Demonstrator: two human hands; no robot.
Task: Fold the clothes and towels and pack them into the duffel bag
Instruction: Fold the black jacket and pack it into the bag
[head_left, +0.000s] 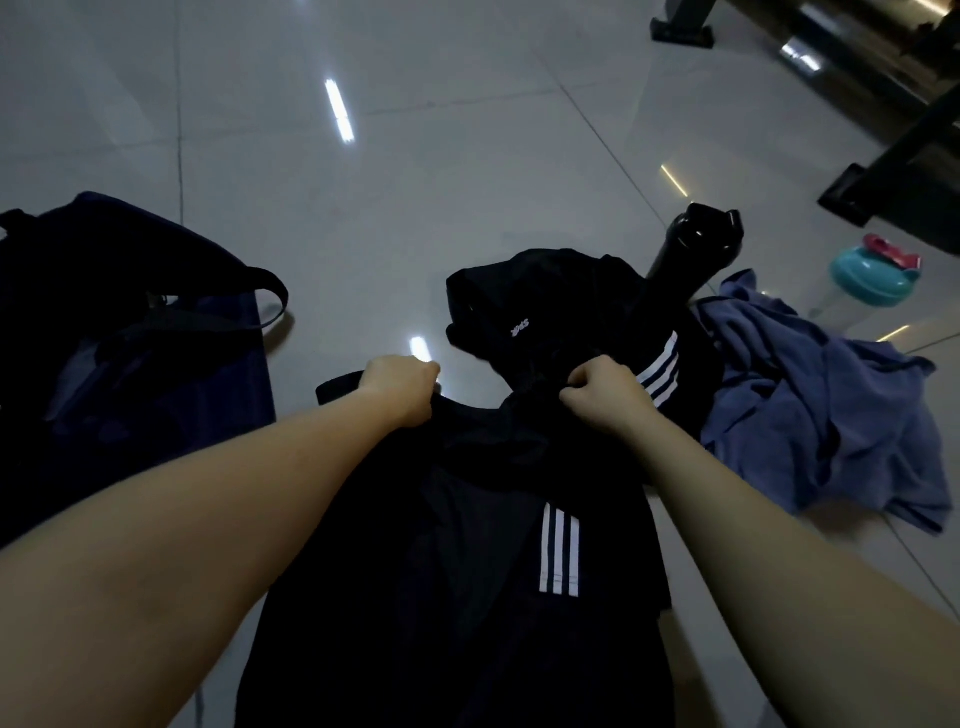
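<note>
A black garment with three white stripes (467, 545) hangs in front of me, held up by its top edge. My left hand (402, 387) grips that edge at the left, my right hand (602, 395) grips it at the right. Behind it on the floor lies another black garment (530, 306) with white lettering and stripes. A crumpled blue towel or cloth (821, 405) lies on the floor to the right. The dark navy duffel bag (119, 364) sits on the floor at the left, its strap looped toward the middle.
A black bottle (691, 254) stands behind the black pile. A clear bottle with a teal lid (867, 280) stands at the far right. Dark furniture legs (883, 171) occupy the upper right. Glossy grey floor tiles (363, 182) stretch ahead.
</note>
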